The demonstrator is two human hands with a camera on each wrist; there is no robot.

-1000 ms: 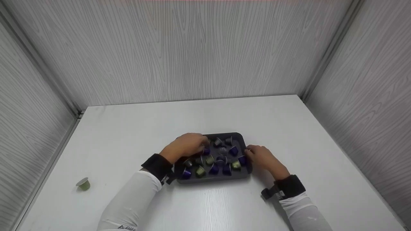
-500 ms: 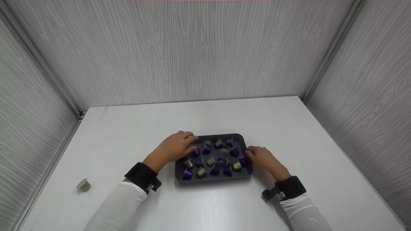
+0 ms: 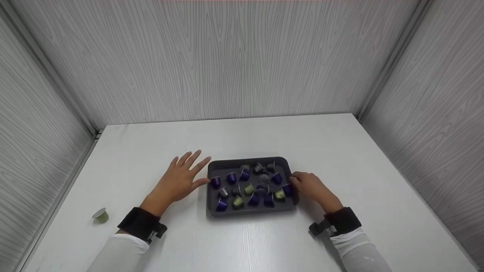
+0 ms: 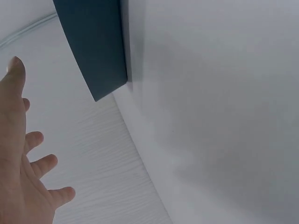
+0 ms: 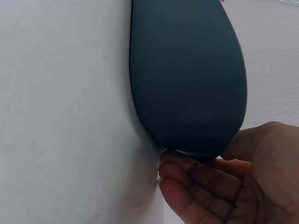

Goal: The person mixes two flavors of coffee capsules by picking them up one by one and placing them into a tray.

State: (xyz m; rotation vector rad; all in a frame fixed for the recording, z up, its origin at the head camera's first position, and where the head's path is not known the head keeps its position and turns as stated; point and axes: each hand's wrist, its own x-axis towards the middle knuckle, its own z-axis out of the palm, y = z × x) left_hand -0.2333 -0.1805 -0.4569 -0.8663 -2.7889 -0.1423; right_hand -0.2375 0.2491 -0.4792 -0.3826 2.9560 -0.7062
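Observation:
A dark grey rectangular tray lies on the white table in the head view. Several coffee capsules are scattered inside it: purple ones such as this capsule, green ones such as this capsule, and a few greyish ones. My left hand is just left of the tray, fingers spread and holding nothing; its thumb tip comes close to the left rim, and I cannot tell whether it touches. At the tray's right end, my right hand grips the rim, with fingers curled below and thumb over the side in the right wrist view.
A single green capsule lies tilted on the table at the far left, apart from the tray. Wood-grain panels stand behind the table and on both sides.
My left hand has withdrawn from inside the tray to its left side and spread its fingers, uncovering purple capsules there. The right hand stays on the tray's right edge.

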